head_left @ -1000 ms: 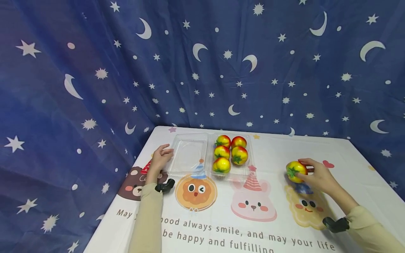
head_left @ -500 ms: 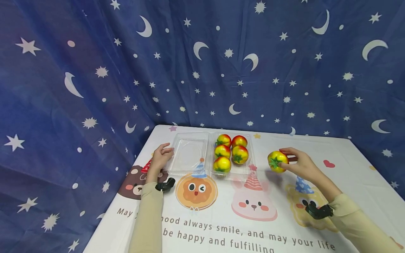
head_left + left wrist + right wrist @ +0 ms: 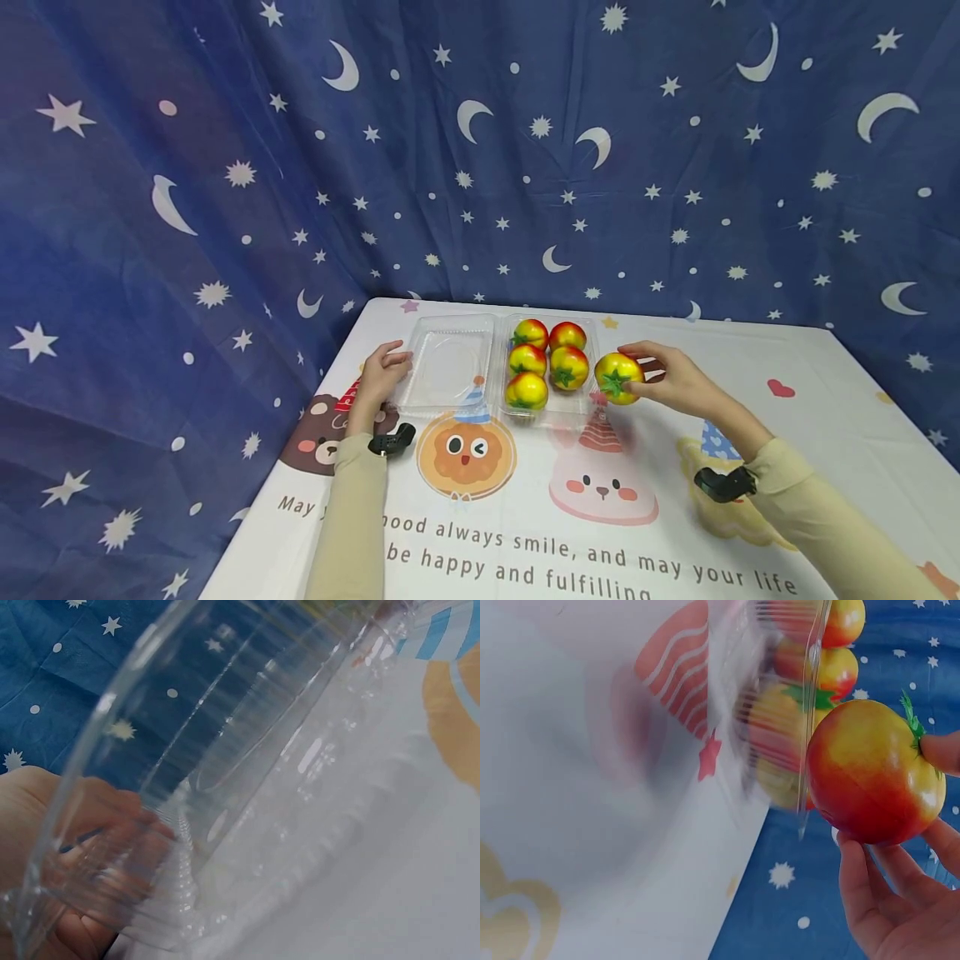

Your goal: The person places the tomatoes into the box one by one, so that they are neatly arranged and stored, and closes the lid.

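Note:
My right hand (image 3: 675, 382) holds a yellow-and-red toy fruit (image 3: 618, 378) with a green leafy top between thumb and fingers. This fruit is at the right edge of a clear plastic clamshell box (image 3: 557, 408). In the right wrist view, the held fruit (image 3: 874, 776) overlaps the box's rim. Several like fruits (image 3: 568, 367) sit in two columns inside the box, with a gap at its front right. At the left, my left hand (image 3: 383, 377) lies with relaxed fingers against the outer edge of the opened lid (image 3: 448, 367). The left wrist view shows its fingers (image 3: 112, 855) through the clear plastic.
A white tablecloth (image 3: 457, 575) with printed cartoon figures and lettering covers the table. Behind it and to the left hangs a dark blue curtain (image 3: 480, 167) with moons and stars. Both wrists wear a black camera mount (image 3: 726, 483).
My right hand has carried the toy fruit leftward from the table's right side to the box's edge. The left hand, the box and the fruits in it have stayed in place.

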Demonstrator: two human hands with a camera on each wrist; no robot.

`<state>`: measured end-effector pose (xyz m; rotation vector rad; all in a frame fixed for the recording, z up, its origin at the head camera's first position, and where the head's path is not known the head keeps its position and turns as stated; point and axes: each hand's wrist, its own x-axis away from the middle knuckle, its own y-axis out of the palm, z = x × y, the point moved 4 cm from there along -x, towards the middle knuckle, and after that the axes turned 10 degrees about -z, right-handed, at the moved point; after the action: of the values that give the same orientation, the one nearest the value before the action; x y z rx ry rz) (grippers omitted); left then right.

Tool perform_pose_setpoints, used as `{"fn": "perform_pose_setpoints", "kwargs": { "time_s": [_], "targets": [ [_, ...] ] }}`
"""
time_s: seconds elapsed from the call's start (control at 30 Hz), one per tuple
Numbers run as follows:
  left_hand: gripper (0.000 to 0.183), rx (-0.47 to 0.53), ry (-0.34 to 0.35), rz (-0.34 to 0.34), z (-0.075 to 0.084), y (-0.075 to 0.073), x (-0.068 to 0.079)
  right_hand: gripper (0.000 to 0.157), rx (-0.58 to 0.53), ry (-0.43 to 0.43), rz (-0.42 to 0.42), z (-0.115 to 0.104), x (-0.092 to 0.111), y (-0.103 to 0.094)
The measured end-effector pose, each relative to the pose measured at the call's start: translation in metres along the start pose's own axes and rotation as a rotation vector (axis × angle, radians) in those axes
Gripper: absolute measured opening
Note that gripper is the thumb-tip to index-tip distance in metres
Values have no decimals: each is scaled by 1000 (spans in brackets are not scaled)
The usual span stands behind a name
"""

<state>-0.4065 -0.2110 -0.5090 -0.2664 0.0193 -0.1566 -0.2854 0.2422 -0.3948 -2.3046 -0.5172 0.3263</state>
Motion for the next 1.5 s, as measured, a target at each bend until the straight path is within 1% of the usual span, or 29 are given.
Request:
{"fn": "perform_pose_setpoints", "kwargs": {
  "time_s": [0.27,0.43,0.6,0.8,0.93,1.07,1.2,1.33,1.5],
  "targets": [
    [53,20,0,-7,-2,-1,1,54,-19,-28,-24,-7,-19,14],
    [53,18,-3,-4,-1,-1,0,54,-31,-49,-41,-10,-29,27],
    [53,23,-2,-7,1,1,0,53,-35,-50,-44,-11,-33,42],
    [52,22,-3,-1,1,2,0,54,-47,-49,-13,-9,-35,54],
    [52,22,2,0,1,1,1,51,-56,-46,15,-6,-36,59],
    [52,15,3,-4,2,0,2,47,-23,-44,38,-2,-36,63],
    [51,7,4,-10,3,0,3,47,9,-39,43,-1,-35,66],
    [51,2,5,-10,4,0,3,43,12,-42,48,-1,-37,66],
    [52,-8,4,-8,4,2,1,36,-4,-42,79,0,-42,60]
  ]
}}
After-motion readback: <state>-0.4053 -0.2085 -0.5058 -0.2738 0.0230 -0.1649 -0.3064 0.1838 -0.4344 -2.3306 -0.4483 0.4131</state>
